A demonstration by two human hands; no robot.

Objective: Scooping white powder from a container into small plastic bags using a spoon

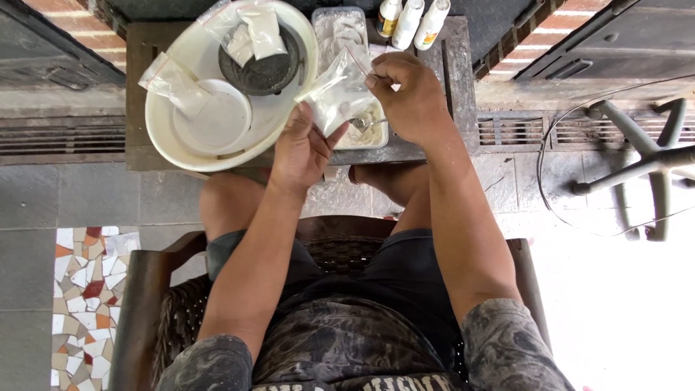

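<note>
Chair (145, 289) | hands (300, 148) hold bag (334, 94) | basin (163, 127) left | bottles (409, 22) behind

clear powder bag (334, 93) in hands, filled bags (250, 30) in basin, three white bottles (410, 20)

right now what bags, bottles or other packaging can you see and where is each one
Small clear plastic bag: held between left hand and right hand, white powder inside.
Clear bags: lying in the white basin, on a dark dish.
Another clear bag: on the basin's left rim.
Three small white bottles: upright at the table's far edge, one with a yellow band.
Clear rectangular tub: beside the basin, white powder inside.
</note>
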